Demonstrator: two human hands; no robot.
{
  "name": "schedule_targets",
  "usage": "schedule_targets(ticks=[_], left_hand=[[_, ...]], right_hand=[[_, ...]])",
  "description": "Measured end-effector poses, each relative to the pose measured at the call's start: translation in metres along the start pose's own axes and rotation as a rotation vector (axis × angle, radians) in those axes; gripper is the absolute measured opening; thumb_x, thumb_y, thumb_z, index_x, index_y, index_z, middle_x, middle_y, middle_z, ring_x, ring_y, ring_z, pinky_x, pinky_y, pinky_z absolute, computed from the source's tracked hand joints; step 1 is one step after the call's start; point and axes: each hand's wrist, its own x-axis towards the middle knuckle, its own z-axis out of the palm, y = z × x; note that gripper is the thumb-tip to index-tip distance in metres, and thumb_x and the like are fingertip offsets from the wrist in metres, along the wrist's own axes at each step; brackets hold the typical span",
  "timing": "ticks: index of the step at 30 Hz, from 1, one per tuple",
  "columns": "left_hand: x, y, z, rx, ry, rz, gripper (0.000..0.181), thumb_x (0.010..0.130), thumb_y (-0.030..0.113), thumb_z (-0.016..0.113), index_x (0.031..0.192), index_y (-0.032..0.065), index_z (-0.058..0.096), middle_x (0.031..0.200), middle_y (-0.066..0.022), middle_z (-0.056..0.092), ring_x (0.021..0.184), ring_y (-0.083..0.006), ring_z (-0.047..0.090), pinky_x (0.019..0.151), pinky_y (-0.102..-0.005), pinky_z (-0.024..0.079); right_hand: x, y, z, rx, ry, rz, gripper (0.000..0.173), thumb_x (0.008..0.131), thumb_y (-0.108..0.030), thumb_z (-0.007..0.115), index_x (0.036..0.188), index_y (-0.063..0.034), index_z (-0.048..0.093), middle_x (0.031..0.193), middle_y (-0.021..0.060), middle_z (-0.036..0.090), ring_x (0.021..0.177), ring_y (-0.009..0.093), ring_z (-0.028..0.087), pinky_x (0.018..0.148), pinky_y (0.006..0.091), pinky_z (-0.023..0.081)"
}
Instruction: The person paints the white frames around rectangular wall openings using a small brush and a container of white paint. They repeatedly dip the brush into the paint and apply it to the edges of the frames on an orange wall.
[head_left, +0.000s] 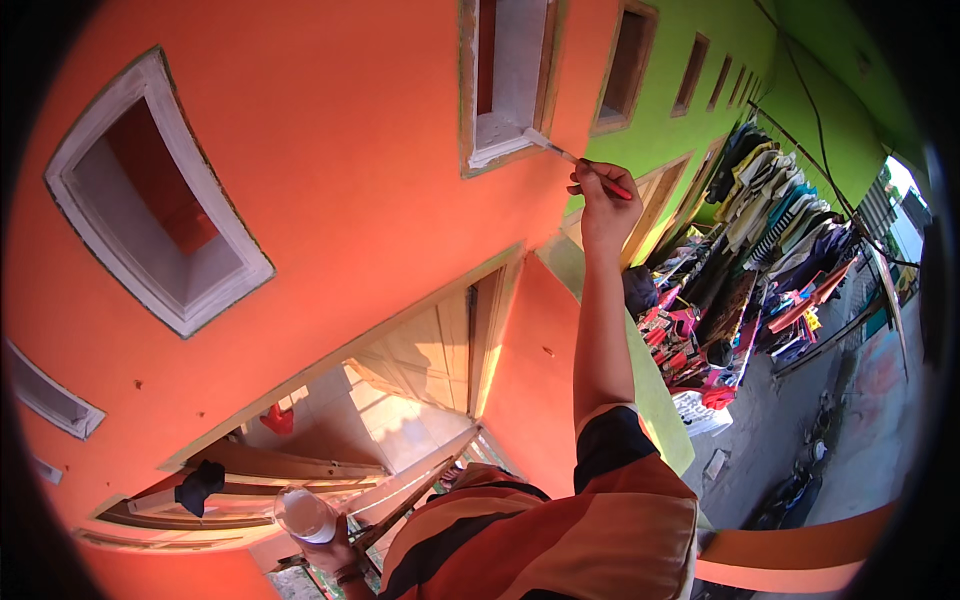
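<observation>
My right hand (606, 196), raised at the end of an outstretched arm, pinches a slim paintbrush (561, 152) with a red handle end. Its pale bristles touch the lower right corner of a small window opening's frame (499, 154). White paint covers the inner part of that frame's sill, while the outer border looks brownish and bare. Low at the left, my left hand (330, 551) grips a clear plastic cup (305, 514) of white paint. A second window frame (161, 300), farther left on the orange wall (360, 150), is painted white all round.
Below the windows a wooden door (424, 349) stands ajar in its doorway, with a dark cap (199, 487) near it. Wooden rungs, apparently a ladder (397, 517), show beneath me. Clothes (780, 195) hang along the green wall (675, 142) at right, above a grey floor.
</observation>
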Motion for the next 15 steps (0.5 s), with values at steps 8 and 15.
schedule_targets(ticks=[8, 15], left_hand=[[-0.001, -0.009, 0.000, -0.069, -0.015, 0.033, 0.108, 0.054, 0.038, 0.089, 0.144, 0.0035, 0.039, 0.116, -0.0167, 0.066, 0.102, -0.0331, 0.066, 0.089, -0.0423, 0.051], [-0.001, 0.008, -0.003, -0.062, -0.017, 0.022, 0.097, 0.055, 0.036, 0.088, 0.136, 0.0025, 0.047, 0.111, -0.0152, 0.068, 0.098, -0.0323, 0.068, 0.087, -0.0443, 0.052]], right_hand=[[0.002, -0.006, 0.007, -0.088, 0.012, 0.005, 0.014, 0.086, -0.005, 0.070, 0.094, 0.0035, 0.062, 0.084, 0.0099, 0.068, 0.070, 0.015, 0.066, 0.057, 0.0276, 0.056], [-0.005, -0.045, 0.026, -0.095, 0.021, -0.051, 0.016, 0.085, -0.008, 0.070, 0.092, 0.0036, 0.063, 0.083, 0.0107, 0.070, 0.068, 0.013, 0.065, 0.056, 0.0261, 0.055]])
